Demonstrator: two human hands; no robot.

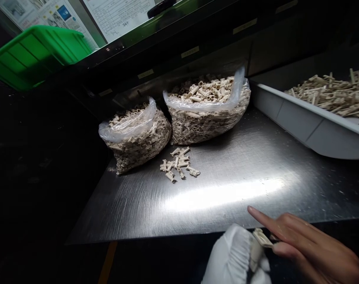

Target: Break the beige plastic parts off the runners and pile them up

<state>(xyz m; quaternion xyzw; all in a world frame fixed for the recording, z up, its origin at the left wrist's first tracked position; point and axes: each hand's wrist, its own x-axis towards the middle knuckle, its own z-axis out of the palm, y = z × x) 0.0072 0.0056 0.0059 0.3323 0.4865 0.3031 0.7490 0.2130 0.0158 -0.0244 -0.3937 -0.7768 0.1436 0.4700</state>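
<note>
My left hand (237, 256), in a white glove, is closed at the bottom edge of the view, below the front edge of the steel table (241, 185). My bare right hand (309, 244) is beside it, with the forefinger stretched out over the table edge and the thumb pinching a small beige plastic part (262, 238) against the glove. Both hands touch this part. A small heap of loose beige parts (179, 163) lies on the table in front of two open clear bags, a smaller left bag (134, 136) and a fuller right bag (207, 110), both filled with such parts.
A grey tray (303, 122) with long beige sprue pieces stands at the right. A green crate (34, 53) sits at the upper left on a dark shelf. Printed sheets (114, 15) hang behind. The area left of the table is dark.
</note>
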